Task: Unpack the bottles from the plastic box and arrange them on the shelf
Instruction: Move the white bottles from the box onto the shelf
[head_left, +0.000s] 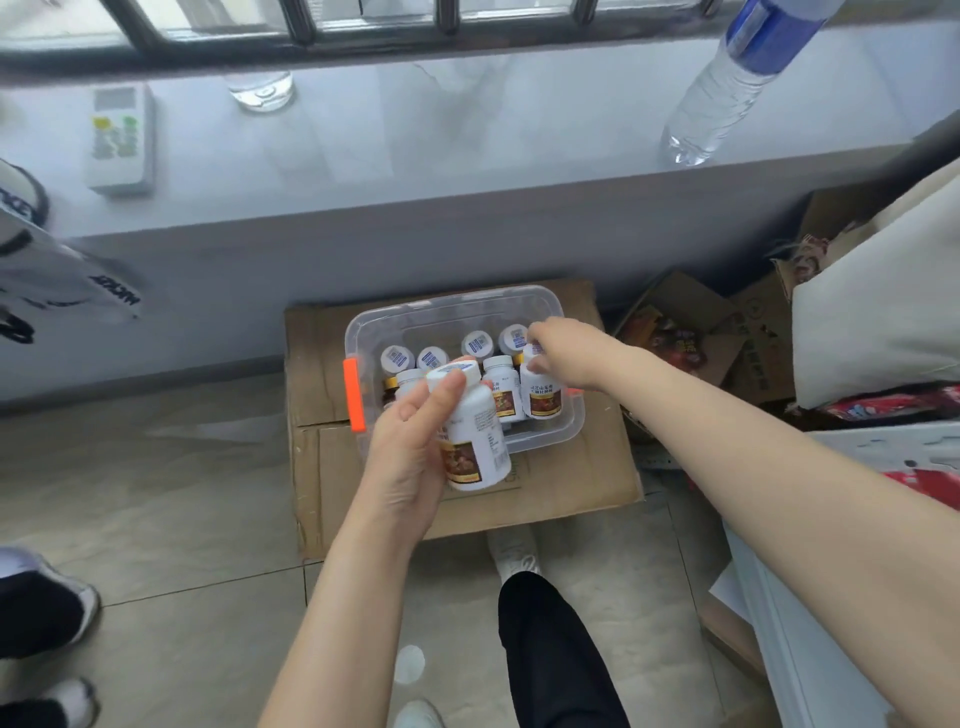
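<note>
A clear plastic box (540, 434) with an orange latch (355, 395) sits on a flat cardboard carton (571, 483) on the floor. Several white bottles with brown-red labels stand inside it. My left hand (410, 457) grips one white bottle (475, 434) lifted above the box's near edge, thumb against its cap. My right hand (563, 353) reaches into the box's right side, its fingers curled round the top of another white bottle (543, 397) that stands in the box. The grey window ledge (415, 156) runs across the view above the box.
On the ledge lie a white remote control (122, 140), a glass (260, 91) and a tall clear water bottle (727, 88). Open cartons and red packets (670, 338) crowd the floor at right, beside a white bundle (883, 312). Another person's shoes (47, 597) stand at the left.
</note>
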